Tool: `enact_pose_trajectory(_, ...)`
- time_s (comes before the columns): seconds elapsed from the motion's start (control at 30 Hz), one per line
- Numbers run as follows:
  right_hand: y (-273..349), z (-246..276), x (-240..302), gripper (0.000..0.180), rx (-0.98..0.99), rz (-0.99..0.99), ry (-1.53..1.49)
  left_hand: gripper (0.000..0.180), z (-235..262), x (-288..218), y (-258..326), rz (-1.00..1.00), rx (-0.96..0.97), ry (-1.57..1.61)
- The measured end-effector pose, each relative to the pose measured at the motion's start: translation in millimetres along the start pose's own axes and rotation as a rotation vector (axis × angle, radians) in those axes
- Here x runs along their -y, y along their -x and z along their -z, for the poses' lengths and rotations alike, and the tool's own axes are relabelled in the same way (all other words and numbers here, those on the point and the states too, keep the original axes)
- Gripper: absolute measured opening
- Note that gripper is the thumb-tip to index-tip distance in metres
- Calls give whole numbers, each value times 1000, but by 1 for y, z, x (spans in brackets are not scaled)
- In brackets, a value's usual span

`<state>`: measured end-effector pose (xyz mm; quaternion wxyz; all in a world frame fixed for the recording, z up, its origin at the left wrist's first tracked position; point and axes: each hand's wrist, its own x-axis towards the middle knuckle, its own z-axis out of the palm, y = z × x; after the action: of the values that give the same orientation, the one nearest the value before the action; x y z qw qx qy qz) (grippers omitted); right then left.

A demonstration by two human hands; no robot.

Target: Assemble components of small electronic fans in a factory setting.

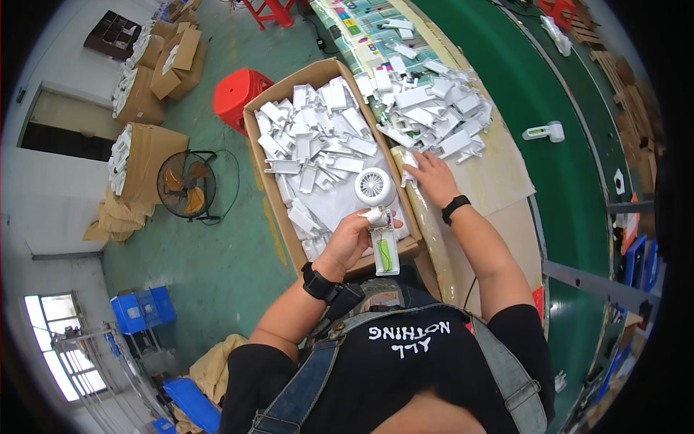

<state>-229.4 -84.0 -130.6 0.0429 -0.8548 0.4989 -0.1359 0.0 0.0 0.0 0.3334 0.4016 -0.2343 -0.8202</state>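
Left hand: the left hand (352, 242) is holding a small white handheld fan (379, 217) over the near end of the cardboard box (254, 116), its fingers (369, 217) clamped around the neck just under the round head.
Fan: its round grille is facing up, and its open handle, showing a green cell inside, is pointing back toward the person's body.
Right hand: the right hand (431, 177) is resting on the surface (506, 181) just beside the box, its fingers (413, 160) spread apart and touching a white plastic piece (407, 173) at the near edge of the pile.
Pile: loose white plastic parts (434, 108) are lying heaped on the surface beyond the right hand.
Box: it is sitting between the hands and a red stool (238, 92), filled with more white parts.
Belt: a green conveyor (571, 188) is running along the right, carrying one white fan (546, 132) well apart from the hands.
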Motion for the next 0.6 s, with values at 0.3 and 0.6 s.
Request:
enact_pose_trajectory(0.3,0,23,-1,12,84,143,-194,36,6,-13,-14,-28,-63,-32)
enact_pose_trajectory(0.6,113,134,65,49,-497,-670,-1409,37,-61,30,-40,-129,10,57)
